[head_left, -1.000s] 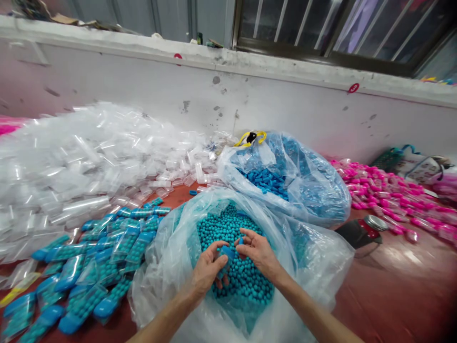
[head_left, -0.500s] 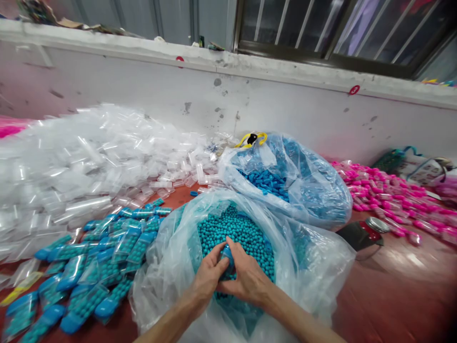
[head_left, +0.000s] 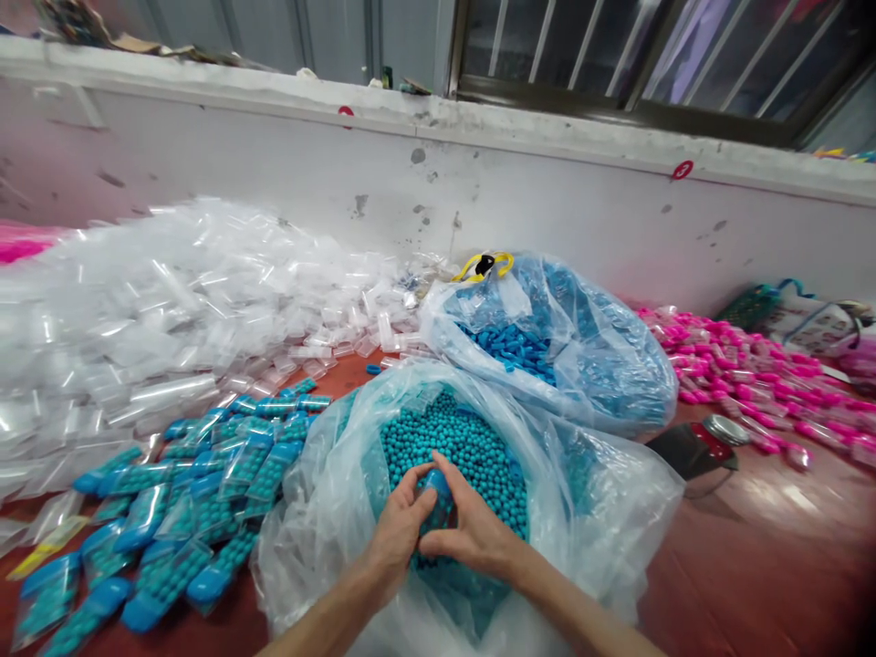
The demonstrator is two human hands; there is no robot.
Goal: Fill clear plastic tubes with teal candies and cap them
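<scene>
Over an open clear plastic bag [head_left: 575, 557] of teal beads [head_left: 479, 456], my two hands meet around a small clear container with a blue cap [head_left: 436, 484]. My left hand [head_left: 401, 520] pinches the capped end between thumb and fingers. My right hand [head_left: 479, 529] curves round the other side, its fingers on the container and its thumb below. The container's lower part is partly hidden by the hands. Left of the bag lies a pile of blue-capped clear containers filled with teal beads [head_left: 205, 493].
Behind the bead bag is a bag [head_left: 609, 356] of blue caps [head_left: 513, 349]. Clear empty containers [head_left: 171, 292] heap up at the left. Pink pieces [head_left: 745, 374] and a dark device with a round metal top [head_left: 694, 452] lie right, on the red surface [head_left: 759, 557].
My right thumb and fingers have parted a little from each other, showing more of the container. The view has shifted very slightly.
</scene>
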